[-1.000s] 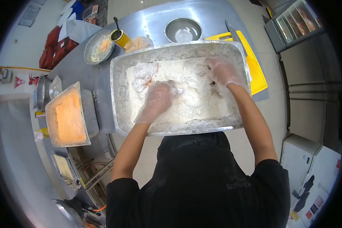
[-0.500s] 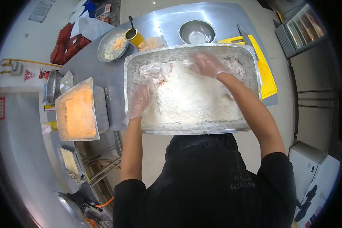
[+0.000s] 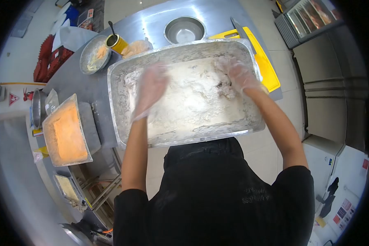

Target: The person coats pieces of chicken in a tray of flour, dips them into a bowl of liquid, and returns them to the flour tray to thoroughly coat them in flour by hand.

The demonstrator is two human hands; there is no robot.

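A large metal tub (image 3: 125, 137) holds a bed of white flour (image 3: 184, 94). Over its left part is my left hand (image 3: 151, 88), in a clear plastic glove and blurred by motion, its fingers stretched out and nothing seen in them. At the right side of the tub my right hand (image 3: 242, 78), also gloved, has its fingers apart, low over the flour and dusted white. Just below it lies a lumpy flour-coated piece (image 3: 227, 91), whose kind I cannot make out. More coated lumps (image 3: 131, 78) lie at the tub's left end, partly behind my left hand.
Behind the tub stand a steel bowl (image 3: 185, 30), a yellow can (image 3: 118, 44) with a dark handle, and a bowl (image 3: 95, 55) with pale orange residue. A knife (image 3: 242, 33) lies on a yellow cutting board (image 3: 268, 74). Leftward is a bin of orange powder (image 3: 71, 133).
My left hand has moved up and inward from the tub's left side. My right hand has shifted toward the right end. The view has turned slightly, and the flour surface looks disturbed.
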